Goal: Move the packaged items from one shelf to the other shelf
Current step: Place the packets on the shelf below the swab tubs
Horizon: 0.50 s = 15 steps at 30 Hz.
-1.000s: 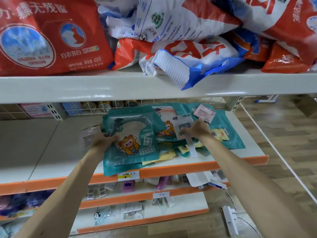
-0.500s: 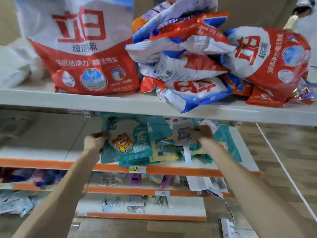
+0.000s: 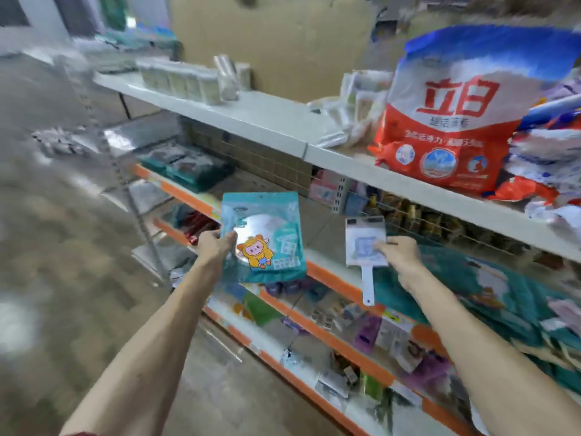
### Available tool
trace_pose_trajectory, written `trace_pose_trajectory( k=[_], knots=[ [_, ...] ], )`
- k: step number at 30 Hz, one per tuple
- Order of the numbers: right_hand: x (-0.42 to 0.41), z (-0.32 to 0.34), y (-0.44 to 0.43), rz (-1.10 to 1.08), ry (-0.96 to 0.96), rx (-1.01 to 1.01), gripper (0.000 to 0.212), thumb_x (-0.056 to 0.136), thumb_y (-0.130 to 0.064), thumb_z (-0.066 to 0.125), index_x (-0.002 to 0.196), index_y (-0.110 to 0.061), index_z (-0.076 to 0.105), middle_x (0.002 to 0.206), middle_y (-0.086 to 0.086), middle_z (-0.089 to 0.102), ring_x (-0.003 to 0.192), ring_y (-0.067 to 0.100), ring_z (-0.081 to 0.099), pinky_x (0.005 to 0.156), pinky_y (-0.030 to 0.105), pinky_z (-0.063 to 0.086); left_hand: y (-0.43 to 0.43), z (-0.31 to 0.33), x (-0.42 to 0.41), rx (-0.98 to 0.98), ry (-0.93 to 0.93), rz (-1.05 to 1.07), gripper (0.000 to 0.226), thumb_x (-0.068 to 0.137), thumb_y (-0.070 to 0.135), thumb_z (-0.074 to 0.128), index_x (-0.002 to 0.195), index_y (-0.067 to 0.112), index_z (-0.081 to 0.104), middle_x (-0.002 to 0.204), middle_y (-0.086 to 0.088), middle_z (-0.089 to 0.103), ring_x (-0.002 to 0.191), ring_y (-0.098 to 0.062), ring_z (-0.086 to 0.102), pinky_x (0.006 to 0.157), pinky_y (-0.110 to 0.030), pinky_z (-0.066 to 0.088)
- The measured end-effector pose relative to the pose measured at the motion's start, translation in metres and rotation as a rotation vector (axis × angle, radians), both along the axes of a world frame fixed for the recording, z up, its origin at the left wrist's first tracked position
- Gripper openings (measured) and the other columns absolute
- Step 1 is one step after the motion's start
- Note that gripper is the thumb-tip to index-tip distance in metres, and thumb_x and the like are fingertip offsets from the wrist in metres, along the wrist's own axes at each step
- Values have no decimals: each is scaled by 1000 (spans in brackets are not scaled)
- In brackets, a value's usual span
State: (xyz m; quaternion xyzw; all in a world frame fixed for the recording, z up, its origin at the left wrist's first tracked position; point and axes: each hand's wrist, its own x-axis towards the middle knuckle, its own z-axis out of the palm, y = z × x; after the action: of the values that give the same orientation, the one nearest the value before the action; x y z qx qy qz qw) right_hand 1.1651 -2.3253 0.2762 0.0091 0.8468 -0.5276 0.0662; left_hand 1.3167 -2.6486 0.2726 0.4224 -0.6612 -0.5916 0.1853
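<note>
My left hand (image 3: 216,247) grips the left edge of a teal packet (image 3: 267,237) printed with a yellow cartoon animal, holding it upright in the air in front of the orange-edged shelf (image 3: 333,280). My right hand (image 3: 399,256) pinches a small white carded packet (image 3: 364,243) with a long white tab hanging below it. Both packets are off the shelf. A heap of more teal packets (image 3: 490,294) lies on the same shelf at the right. Farther left on that shelf level lies another stack of dark teal packets (image 3: 191,171).
The white top shelf (image 3: 267,118) carries a big red and white detergent bag (image 3: 452,121), crumpled bags at the far right and small jars at the back left. Lower orange-edged shelves hold small carded goods. The bare floor spreads out at the left. The frame is motion-blurred.
Both hands have lifted their packets off the heap and pulled them out from under the top shelf. The view has swung left along the aisle.
</note>
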Motion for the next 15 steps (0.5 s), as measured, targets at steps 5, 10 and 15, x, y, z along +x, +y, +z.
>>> trace_pose_trajectory(
  k=[5, 10, 15],
  knots=[
    [52, 21, -117, 144, 9, -19, 13, 85, -5, 69, 73, 1, 69, 71, 8, 60, 61, 17, 51, 55, 27, 35, -82, 18, 78, -29, -12, 26, 23, 92, 14, 63, 100, -6, 69, 86, -13, 67, 67, -20, 57, 69, -31, 44],
    [105, 24, -204, 260, -8, -37, 13, 91, -8, 63, 86, 1, 70, 77, 7, 67, 65, 15, 60, 55, 24, 45, -148, 28, 154, -12, 16, 88, 14, 92, 10, 60, 90, -2, 66, 72, -8, 68, 54, -16, 61, 51, -24, 49],
    [131, 20, -271, 302, -2, -43, 18, 87, -13, 66, 83, 3, 71, 77, 9, 68, 69, 19, 60, 65, 29, 45, -205, 17, 203, 22, 34, 162, 18, 92, 15, 62, 96, -1, 69, 84, -13, 73, 74, -30, 69, 79, -43, 59]
  ],
)
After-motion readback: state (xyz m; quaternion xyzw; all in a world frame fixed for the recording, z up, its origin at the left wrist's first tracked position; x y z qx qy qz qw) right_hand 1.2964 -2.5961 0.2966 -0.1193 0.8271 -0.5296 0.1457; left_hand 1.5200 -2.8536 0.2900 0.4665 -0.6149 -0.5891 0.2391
